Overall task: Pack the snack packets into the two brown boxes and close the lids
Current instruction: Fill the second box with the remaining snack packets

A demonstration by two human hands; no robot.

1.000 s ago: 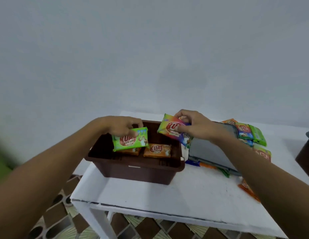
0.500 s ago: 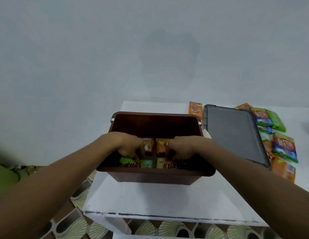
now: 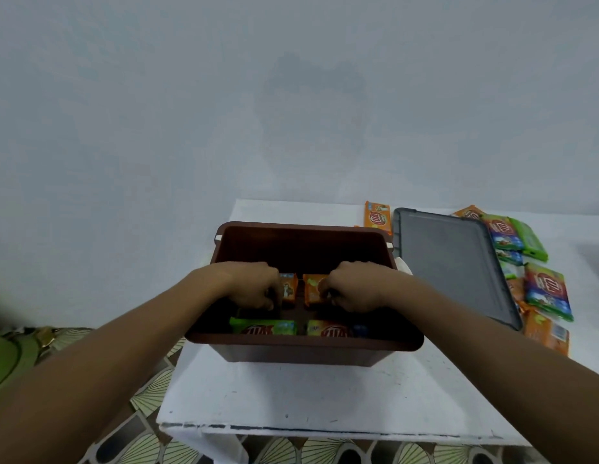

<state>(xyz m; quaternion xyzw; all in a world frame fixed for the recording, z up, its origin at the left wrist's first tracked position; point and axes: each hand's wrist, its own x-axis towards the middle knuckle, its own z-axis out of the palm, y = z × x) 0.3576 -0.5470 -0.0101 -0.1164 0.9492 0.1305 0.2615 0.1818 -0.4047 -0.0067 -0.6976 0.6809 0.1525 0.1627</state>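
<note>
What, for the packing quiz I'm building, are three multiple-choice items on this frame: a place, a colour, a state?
1. Where is the lid relative to the box? A right of it, on the table; B inside it; C under it.
2. The box is: A white; B brown; C grey.
3. The box is: A lidded; B overturned; C open.
Answers: 1 A, the lid lies flat beside the box's right wall. 2 B, its walls and rim are brown. 3 C, its top is uncovered and packets show inside.
</note>
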